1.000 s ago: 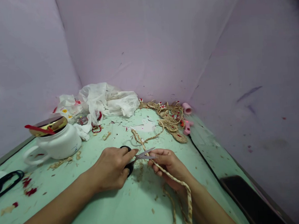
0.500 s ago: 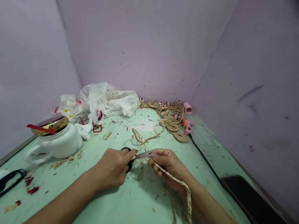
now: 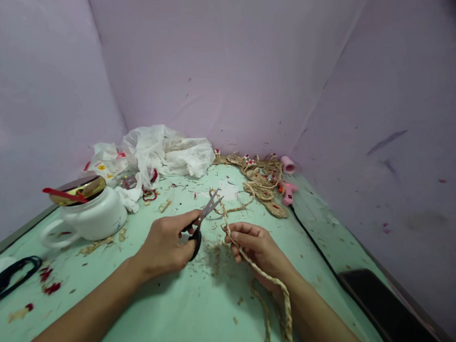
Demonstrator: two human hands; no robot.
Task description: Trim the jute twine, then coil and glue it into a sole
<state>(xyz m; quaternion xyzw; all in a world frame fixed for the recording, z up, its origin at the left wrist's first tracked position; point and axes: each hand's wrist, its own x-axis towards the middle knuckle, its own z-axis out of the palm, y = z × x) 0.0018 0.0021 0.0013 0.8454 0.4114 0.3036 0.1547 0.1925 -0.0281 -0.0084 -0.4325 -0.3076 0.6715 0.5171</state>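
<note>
My left hand (image 3: 169,244) grips black-handled scissors (image 3: 206,212), its fingers in the loops. The scissor blades are slightly apart and point up and away, close to the upper end of a braided straw cord (image 3: 263,270). Between thumb and fingers, my right hand (image 3: 257,247) pinches that cord. From the pinch, the cord's upper part rises toward the table's middle, and the rest drapes over my right wrist and loops down to the near edge of view. Small straw clippings (image 3: 217,255) are scattered on the green tabletop (image 3: 176,320) between my hands.
Coiled straw-braid pieces (image 3: 264,186) with red and white bits lie at the back right, beside a pink glue gun (image 3: 288,193). A white mug (image 3: 94,216) with a gold lid stands left, near a crumpled plastic bag (image 3: 172,151). A dark phone-like slab (image 3: 381,306) lies right.
My left hand has swung the scissors from pointing right, across the cord by my right fingers, to pointing up and away, with the blades parted. My right hand keeps its pinch nearly in place.
</note>
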